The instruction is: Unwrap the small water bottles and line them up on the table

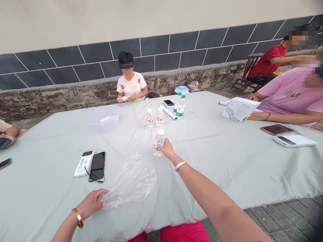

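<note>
**Right hand on water bottle, left hand on plastic bag, near edge of table**

Right hand: fingers clenched around the upper body of a small water bottle, which sits toward the middle of the table, just past the near edge. Cannot tell whether its base touches the cloth.

Left hand: near edge, fingers lying on a crumpled clear plastic bag. Cannot tell whether they pinch it or only rest on it.

Left of the bag: white remote beside a black phone with a cable.

Toward the far edge: two small bottles, two larger bottles, a white paper roll, a clear plastic basin.

Right edge: papers, a phone, a white device.

Co-workers: one seated at the far edge, hands together on a small white object; one at the right edge, in a pink shirt.
</note>
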